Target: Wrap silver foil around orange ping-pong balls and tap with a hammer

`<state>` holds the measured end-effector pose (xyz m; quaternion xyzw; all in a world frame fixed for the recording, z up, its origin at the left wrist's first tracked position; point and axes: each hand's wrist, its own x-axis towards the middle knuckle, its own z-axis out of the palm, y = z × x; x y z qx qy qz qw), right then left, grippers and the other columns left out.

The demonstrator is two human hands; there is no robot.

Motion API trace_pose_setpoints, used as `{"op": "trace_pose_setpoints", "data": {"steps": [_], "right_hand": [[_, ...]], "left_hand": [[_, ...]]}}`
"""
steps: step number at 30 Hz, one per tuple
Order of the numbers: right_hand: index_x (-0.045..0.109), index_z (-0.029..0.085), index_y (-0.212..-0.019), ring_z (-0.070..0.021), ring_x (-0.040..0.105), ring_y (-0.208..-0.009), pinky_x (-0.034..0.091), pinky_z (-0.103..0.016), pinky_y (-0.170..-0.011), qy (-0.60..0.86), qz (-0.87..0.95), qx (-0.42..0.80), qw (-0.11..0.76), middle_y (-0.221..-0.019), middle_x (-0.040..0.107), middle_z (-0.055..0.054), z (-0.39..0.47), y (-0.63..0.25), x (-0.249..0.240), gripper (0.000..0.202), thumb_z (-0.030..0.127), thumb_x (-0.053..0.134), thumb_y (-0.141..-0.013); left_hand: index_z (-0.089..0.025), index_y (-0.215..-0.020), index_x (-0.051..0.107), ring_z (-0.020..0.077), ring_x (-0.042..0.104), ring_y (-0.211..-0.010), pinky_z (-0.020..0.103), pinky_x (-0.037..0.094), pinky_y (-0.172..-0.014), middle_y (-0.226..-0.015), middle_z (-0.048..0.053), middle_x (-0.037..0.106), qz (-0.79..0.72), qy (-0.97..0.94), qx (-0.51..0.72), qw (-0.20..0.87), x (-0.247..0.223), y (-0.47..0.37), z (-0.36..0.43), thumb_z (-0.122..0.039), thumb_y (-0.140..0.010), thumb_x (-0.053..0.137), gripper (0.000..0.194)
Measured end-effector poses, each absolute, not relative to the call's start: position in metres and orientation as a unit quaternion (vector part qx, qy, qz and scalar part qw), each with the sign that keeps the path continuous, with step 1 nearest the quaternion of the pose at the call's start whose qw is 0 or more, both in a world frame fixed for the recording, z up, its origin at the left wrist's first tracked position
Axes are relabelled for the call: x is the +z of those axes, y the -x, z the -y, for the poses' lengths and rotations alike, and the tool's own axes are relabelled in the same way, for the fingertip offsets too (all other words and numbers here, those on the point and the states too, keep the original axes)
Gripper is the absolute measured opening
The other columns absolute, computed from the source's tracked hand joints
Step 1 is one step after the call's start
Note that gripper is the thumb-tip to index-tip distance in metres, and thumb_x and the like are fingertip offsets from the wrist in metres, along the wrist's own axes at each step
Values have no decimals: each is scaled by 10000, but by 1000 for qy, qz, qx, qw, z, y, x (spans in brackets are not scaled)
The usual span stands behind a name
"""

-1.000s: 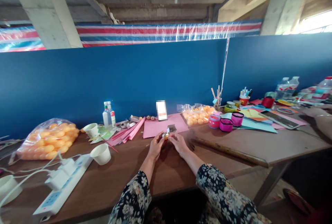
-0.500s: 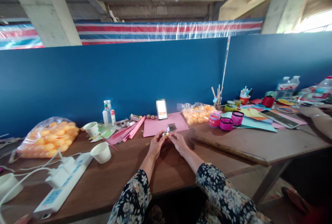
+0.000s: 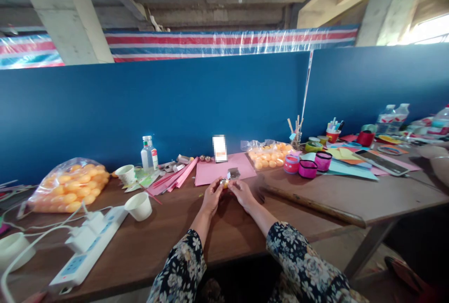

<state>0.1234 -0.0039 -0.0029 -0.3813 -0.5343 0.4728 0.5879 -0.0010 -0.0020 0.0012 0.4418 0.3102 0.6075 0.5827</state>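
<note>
My left hand (image 3: 212, 197) and my right hand (image 3: 243, 194) meet in the middle over the brown table. Pinched between the fingertips of both is a small shiny ball (image 3: 224, 182), silvery with a yellow-orange patch; fingers cover part of it. Just beyond the hands, a dark, glossy square sheet (image 3: 233, 173) rests on pink paper (image 3: 206, 173). At the back of that paper stands a white upright card or screen (image 3: 220, 147), partly blurred out. Several small shiny balls (image 3: 205, 158) lie to its left.
Clear bags of orange balls stand left (image 3: 70, 186) and right (image 3: 268, 155). A power strip (image 3: 87, 251), a white paper cup (image 3: 138, 206) and bottles (image 3: 149, 155) are on the left. A wooden stick (image 3: 312, 206), pink rolls (image 3: 307, 168) and a phone (image 3: 381, 162) lie right, near another person's arm (image 3: 438, 162).
The whole view has shifted slightly, so things sit a little further right. Both hands keep the same hold on the ball, with only tiny finger movement.
</note>
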Motion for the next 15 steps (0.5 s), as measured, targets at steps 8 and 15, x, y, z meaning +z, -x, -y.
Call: {"op": "trace_pose_setpoints", "data": {"steps": [8, 15], "right_hand": [[577, 162, -764, -150, 535, -689, 443, -266, -601, 367, 504, 477, 619, -785, 593, -34, 6, -128, 1, 276, 416, 581, -657], [542, 165, -764, -137, 522, -684, 432, -252, -607, 379, 510, 414, 651, -766, 578, -30, 13, -118, 18, 236, 380, 581, -674]], "left_hand": [[-168, -996, 581, 164, 597, -800, 331, 473, -758, -947, 73, 630, -340, -417, 629, 560, -1, 0, -1, -282, -645, 643, 374], [-178, -1004, 570, 133, 588, -767, 300, 464, -743, -941, 56, 615, -329, -386, 631, 586, 1, 0, -1, -261, -637, 644, 383]]}}
